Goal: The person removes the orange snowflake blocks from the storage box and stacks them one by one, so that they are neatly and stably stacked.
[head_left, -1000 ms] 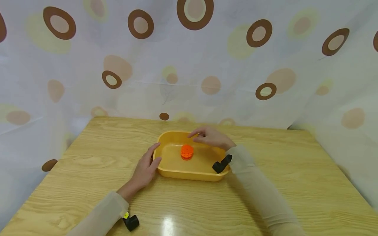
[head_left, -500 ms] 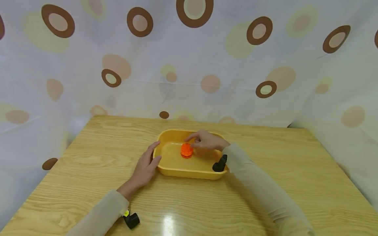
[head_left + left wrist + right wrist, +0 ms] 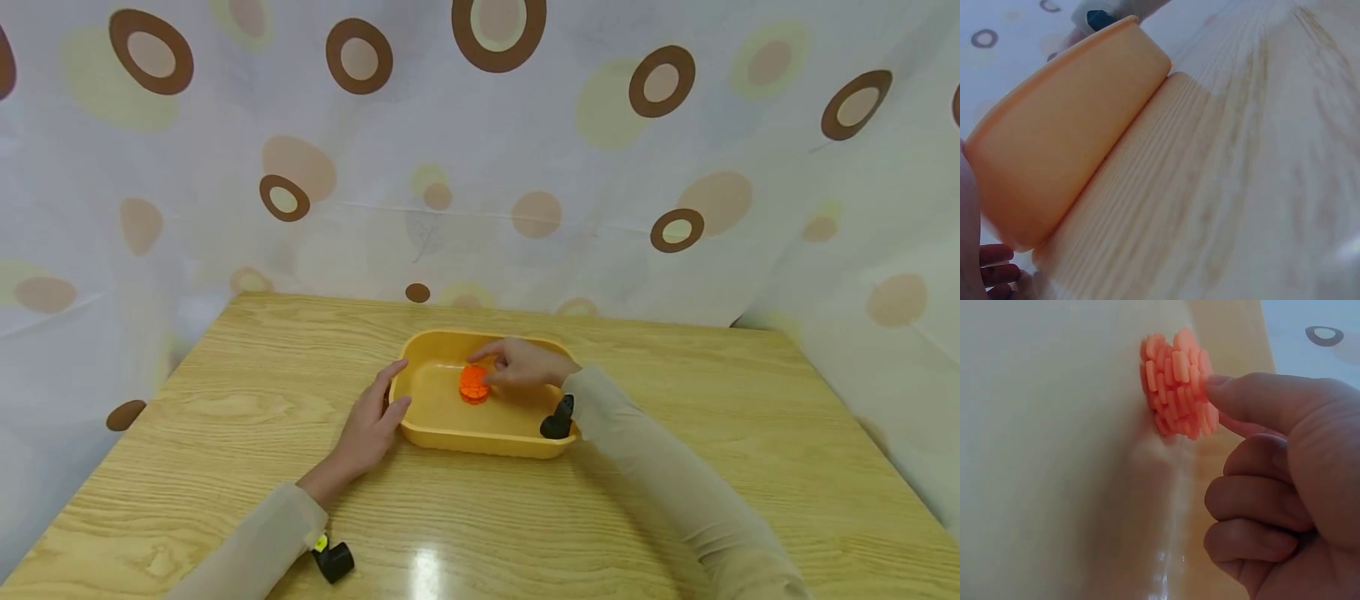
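A small round orange piece [image 3: 474,386], built up of layered rounded blocks, stands inside a yellow plastic tray [image 3: 480,442]. My right hand [image 3: 525,363] reaches over the tray and pinches the orange piece between thumb and index finger; the other fingers are curled into the palm. In the right wrist view the thumb lies against the side of the orange piece [image 3: 1179,394], with the index finger partly hidden behind. My left hand [image 3: 369,427] holds the tray's left end, thumb and index finger at the rim. Fingers [image 3: 999,273] show beside the tray's outer wall [image 3: 1079,119].
The tray sits on a wood-grain table [image 3: 225,400]. A patterned cloth [image 3: 465,150] hangs behind the table and along its sides. A black wrist device [image 3: 557,418] on the right sleeve hangs over the tray's near right corner; another black device [image 3: 334,561] is on the left sleeve.
My right hand has come down and to the left, into the tray, and taken hold of the orange piece. My left hand has stayed at the tray's end.
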The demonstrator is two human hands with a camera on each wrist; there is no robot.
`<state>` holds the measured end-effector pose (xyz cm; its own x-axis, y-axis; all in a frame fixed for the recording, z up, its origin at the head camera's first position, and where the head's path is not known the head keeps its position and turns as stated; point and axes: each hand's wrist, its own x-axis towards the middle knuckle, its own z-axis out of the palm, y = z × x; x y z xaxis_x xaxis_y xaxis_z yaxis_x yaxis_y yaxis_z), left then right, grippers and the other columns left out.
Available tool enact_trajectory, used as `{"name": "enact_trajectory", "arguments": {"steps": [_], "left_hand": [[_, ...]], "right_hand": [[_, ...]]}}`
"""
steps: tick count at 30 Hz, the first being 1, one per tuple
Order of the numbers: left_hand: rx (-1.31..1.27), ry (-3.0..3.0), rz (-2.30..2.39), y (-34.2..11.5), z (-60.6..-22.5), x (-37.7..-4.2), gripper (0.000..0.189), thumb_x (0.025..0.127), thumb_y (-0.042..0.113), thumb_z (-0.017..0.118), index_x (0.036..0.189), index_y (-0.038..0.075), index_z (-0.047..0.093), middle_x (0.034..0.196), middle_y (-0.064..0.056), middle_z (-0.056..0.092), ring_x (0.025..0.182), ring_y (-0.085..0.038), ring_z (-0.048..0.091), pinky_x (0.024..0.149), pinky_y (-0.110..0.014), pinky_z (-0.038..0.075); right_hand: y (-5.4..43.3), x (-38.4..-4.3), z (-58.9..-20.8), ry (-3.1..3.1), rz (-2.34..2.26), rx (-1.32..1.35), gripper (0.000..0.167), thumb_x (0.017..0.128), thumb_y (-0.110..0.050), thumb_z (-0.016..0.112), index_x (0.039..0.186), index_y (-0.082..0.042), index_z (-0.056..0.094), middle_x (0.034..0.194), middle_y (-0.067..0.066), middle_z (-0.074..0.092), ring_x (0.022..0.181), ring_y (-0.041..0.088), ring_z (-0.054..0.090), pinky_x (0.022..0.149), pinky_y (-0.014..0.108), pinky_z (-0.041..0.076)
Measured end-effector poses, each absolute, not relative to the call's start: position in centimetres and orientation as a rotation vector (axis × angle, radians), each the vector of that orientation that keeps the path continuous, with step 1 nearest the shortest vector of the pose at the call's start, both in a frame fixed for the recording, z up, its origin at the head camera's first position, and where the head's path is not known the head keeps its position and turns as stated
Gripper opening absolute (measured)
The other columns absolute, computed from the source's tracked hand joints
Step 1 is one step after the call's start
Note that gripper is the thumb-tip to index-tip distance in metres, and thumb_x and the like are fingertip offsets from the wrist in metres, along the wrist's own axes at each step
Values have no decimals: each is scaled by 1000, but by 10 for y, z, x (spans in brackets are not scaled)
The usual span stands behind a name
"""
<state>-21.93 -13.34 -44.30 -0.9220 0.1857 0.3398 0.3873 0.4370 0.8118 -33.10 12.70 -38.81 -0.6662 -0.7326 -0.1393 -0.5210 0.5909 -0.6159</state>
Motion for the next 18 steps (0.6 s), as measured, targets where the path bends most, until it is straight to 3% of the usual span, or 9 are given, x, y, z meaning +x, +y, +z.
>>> {"name": "enact_trajectory", "arguments": {"steps": [18], "left_hand": [[-517, -2461, -1468, -131, -442, -218, 49, 99, 13, 48, 146, 4, 36, 145, -26, 41, 131, -42, 42, 104, -59, 36]], "right_hand": [[127, -329, -389, 2463, -766, -989, 37, 90, -14, 66, 126, -5, 60, 58, -5, 37, 54, 10, 35, 58, 22, 32]]}}
